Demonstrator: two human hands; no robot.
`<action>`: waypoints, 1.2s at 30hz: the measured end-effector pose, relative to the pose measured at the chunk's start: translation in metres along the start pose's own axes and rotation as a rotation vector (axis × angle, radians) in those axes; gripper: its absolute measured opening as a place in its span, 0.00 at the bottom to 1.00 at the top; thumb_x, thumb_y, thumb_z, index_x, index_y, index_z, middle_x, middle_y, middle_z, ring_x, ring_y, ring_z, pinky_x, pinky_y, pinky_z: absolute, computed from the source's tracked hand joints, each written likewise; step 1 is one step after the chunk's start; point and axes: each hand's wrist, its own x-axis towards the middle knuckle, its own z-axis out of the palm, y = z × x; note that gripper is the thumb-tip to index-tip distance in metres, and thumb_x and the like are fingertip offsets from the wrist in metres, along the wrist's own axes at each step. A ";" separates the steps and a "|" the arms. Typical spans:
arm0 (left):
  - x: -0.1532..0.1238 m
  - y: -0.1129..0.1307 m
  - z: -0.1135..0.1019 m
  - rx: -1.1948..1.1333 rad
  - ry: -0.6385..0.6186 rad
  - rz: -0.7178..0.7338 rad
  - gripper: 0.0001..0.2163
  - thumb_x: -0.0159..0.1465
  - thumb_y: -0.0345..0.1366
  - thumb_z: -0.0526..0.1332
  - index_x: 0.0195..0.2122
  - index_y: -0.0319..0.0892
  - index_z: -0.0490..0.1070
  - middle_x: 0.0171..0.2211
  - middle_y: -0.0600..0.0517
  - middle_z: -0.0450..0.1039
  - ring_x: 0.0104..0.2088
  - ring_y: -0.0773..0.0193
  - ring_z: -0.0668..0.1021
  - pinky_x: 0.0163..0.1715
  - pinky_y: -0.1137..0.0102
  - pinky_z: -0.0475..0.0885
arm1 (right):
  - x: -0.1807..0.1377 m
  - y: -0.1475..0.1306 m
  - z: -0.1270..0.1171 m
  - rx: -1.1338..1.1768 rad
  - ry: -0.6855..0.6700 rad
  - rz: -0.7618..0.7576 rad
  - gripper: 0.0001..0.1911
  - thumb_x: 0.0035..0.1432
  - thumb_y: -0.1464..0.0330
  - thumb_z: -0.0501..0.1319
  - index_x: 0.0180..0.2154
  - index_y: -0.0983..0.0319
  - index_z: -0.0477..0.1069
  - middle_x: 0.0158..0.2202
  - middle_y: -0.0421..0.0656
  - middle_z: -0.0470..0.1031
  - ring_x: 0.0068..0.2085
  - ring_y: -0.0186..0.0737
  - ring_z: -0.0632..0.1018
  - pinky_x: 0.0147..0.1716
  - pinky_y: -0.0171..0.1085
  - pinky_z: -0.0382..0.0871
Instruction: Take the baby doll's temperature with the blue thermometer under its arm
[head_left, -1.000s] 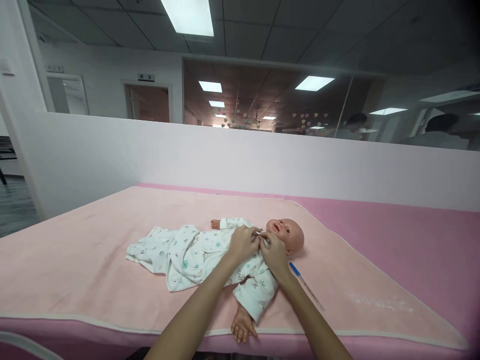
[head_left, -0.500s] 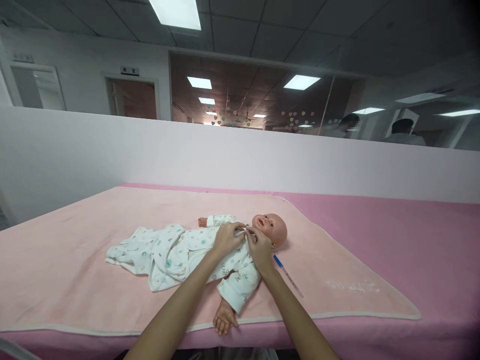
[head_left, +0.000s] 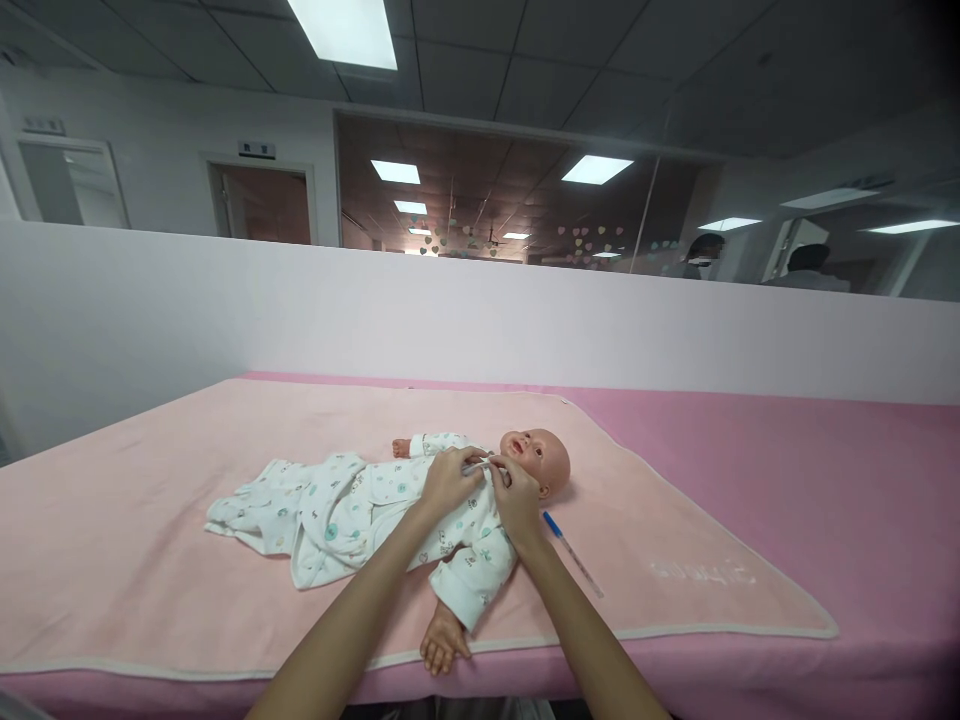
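A baby doll (head_left: 546, 462) lies on its back with its head to the right, dressed in a white printed baby gown (head_left: 397, 484). At the gown's neckline, just below the doll's chin, my left hand (head_left: 450, 482) pinches the cloth between thumb and fingers. Close beside it, my right hand (head_left: 516, 500) is closed on the same neckline, its fingertips almost meeting the left ones. Whatever small fastening may lie between the fingertips is too small to make out. The doll's near arm is bent out toward the table's front edge, its bare hand (head_left: 445, 640) showing below the sleeve.
Right of my right hand lies a pen with a blue cap (head_left: 572, 552). Under the doll spreads a peach blanket (head_left: 150, 560) with a pale edge, over a pink table cover (head_left: 825, 480). A white partition (head_left: 450, 320) stands behind; two people are beyond it at right.
The camera view has shifted slightly. Both hands stay at the gown's neckline with nearly the same grip; the doll and pen keep their places.
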 end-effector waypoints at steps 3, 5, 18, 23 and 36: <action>0.000 0.000 0.000 -0.026 -0.002 -0.006 0.13 0.53 0.32 0.54 0.39 0.47 0.70 0.35 0.56 0.74 0.37 0.65 0.73 0.39 0.72 0.66 | 0.000 0.002 0.002 -0.009 0.027 0.000 0.11 0.55 0.67 0.50 0.33 0.61 0.71 0.32 0.42 0.75 0.29 0.35 0.73 0.30 0.32 0.66; -0.001 -0.001 0.000 -0.035 -0.007 -0.016 0.13 0.53 0.32 0.53 0.39 0.47 0.70 0.36 0.56 0.74 0.37 0.65 0.74 0.39 0.72 0.66 | 0.000 0.003 0.003 -0.007 0.021 0.019 0.11 0.55 0.66 0.51 0.33 0.60 0.71 0.31 0.41 0.75 0.29 0.35 0.73 0.30 0.32 0.66; -0.003 0.005 -0.002 0.107 0.002 -0.011 0.13 0.54 0.32 0.53 0.39 0.46 0.71 0.37 0.55 0.74 0.38 0.64 0.73 0.39 0.71 0.65 | 0.004 0.005 0.004 -0.045 -0.069 0.049 0.13 0.52 0.67 0.51 0.38 0.62 0.68 0.31 0.42 0.74 0.30 0.37 0.73 0.31 0.34 0.66; -0.004 0.001 0.000 0.127 -0.001 0.008 0.13 0.54 0.33 0.53 0.39 0.47 0.71 0.35 0.55 0.74 0.37 0.64 0.73 0.39 0.71 0.65 | 0.004 0.002 0.002 -0.053 -0.087 0.073 0.14 0.50 0.69 0.51 0.40 0.61 0.67 0.33 0.42 0.74 0.29 0.36 0.73 0.29 0.33 0.66; 0.000 -0.001 -0.001 -0.067 -0.034 -0.061 0.12 0.54 0.32 0.53 0.38 0.45 0.70 0.34 0.54 0.74 0.36 0.67 0.73 0.38 0.73 0.67 | 0.004 0.005 0.003 0.005 -0.118 0.095 0.12 0.52 0.68 0.50 0.38 0.61 0.68 0.32 0.41 0.74 0.33 0.36 0.74 0.32 0.33 0.66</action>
